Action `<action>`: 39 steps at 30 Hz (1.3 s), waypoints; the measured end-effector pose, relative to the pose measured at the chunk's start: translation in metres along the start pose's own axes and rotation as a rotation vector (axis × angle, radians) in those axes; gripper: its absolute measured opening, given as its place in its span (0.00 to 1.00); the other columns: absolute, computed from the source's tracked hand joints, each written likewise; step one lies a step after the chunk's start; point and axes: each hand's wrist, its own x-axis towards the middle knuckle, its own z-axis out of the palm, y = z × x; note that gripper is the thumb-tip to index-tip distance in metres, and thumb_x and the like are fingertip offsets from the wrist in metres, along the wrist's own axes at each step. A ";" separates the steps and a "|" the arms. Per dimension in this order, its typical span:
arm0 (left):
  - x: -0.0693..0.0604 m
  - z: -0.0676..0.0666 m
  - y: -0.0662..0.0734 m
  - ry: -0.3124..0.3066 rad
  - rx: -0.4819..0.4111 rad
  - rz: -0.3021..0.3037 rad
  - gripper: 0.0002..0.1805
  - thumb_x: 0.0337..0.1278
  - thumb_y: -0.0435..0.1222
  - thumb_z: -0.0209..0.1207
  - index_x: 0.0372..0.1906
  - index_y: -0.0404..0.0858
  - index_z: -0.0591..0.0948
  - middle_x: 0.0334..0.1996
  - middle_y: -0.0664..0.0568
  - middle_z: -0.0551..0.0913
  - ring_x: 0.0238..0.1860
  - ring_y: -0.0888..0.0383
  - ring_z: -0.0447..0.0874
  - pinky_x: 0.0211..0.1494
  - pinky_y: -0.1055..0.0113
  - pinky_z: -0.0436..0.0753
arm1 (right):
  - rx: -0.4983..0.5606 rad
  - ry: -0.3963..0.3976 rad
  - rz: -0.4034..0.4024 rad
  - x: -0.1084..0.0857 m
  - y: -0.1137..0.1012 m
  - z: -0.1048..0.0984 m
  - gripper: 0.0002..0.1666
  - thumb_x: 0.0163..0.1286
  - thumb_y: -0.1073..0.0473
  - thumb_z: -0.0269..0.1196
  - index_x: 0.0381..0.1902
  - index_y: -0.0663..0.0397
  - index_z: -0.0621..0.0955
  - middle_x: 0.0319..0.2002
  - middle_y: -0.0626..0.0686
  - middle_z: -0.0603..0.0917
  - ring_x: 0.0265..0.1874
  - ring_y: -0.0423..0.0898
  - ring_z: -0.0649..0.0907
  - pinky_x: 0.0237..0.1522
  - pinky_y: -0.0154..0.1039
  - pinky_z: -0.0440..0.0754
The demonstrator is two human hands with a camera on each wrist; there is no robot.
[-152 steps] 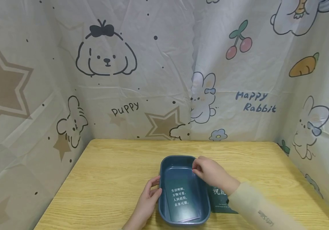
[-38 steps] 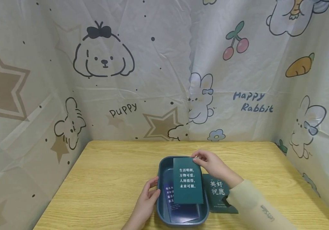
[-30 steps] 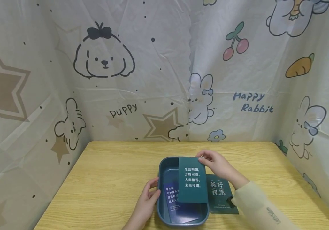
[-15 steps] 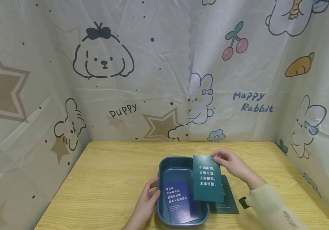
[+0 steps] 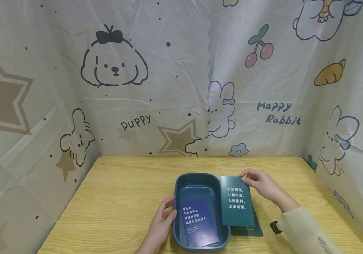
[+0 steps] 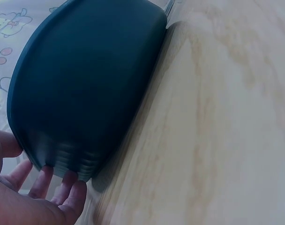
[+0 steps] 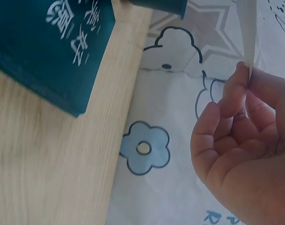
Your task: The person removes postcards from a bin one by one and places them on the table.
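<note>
My right hand (image 5: 264,183) pinches the top right corner of a dark green card (image 5: 237,211) printed with white Chinese characters. In the right wrist view this hand (image 7: 245,145) holds the card (image 7: 248,28) nearly edge-on between thumb and index finger. The card is above a green booklet-like item (image 5: 248,231) lying right of the tray, covering most of it. My left hand (image 5: 160,222) touches the outer left side of the blue-green tray (image 5: 181,178); fingertips rest on its wall (image 6: 86,93) in the left wrist view. Inside the tray lies a purple-blue card (image 5: 198,225) with white text.
A wooden table (image 5: 121,197) carries everything. Printed cloth (image 5: 156,95) hangs behind and on both sides. A small black object (image 5: 275,227) shows by the right sleeve (image 5: 305,225).
The green card has come out of the tray and moved right, then slightly down, over the booklet-like item. The purple-blue card is uncovered. My left hand and the tray stay put.
</note>
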 end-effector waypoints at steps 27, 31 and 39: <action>0.000 0.001 -0.002 0.004 -0.011 0.023 0.26 0.78 0.33 0.51 0.75 0.39 0.66 0.67 0.34 0.72 0.62 0.40 0.80 0.63 0.50 0.82 | -0.062 -0.128 0.087 0.006 0.044 0.011 0.11 0.78 0.57 0.61 0.48 0.59 0.84 0.36 0.51 0.84 0.36 0.46 0.78 0.40 0.42 0.77; 0.000 0.001 -0.001 0.002 -0.007 0.020 0.26 0.78 0.34 0.51 0.75 0.39 0.66 0.67 0.35 0.72 0.62 0.41 0.80 0.63 0.49 0.82 | -0.093 -0.117 0.097 0.009 0.045 0.014 0.10 0.77 0.58 0.62 0.46 0.59 0.84 0.34 0.51 0.83 0.35 0.46 0.78 0.39 0.41 0.76; -0.001 0.000 0.001 -0.005 -0.002 0.014 0.26 0.78 0.34 0.51 0.75 0.39 0.66 0.67 0.35 0.71 0.62 0.41 0.80 0.63 0.52 0.83 | -0.173 -0.094 0.103 0.011 0.044 0.019 0.07 0.74 0.60 0.64 0.42 0.59 0.85 0.30 0.50 0.81 0.31 0.45 0.75 0.36 0.39 0.74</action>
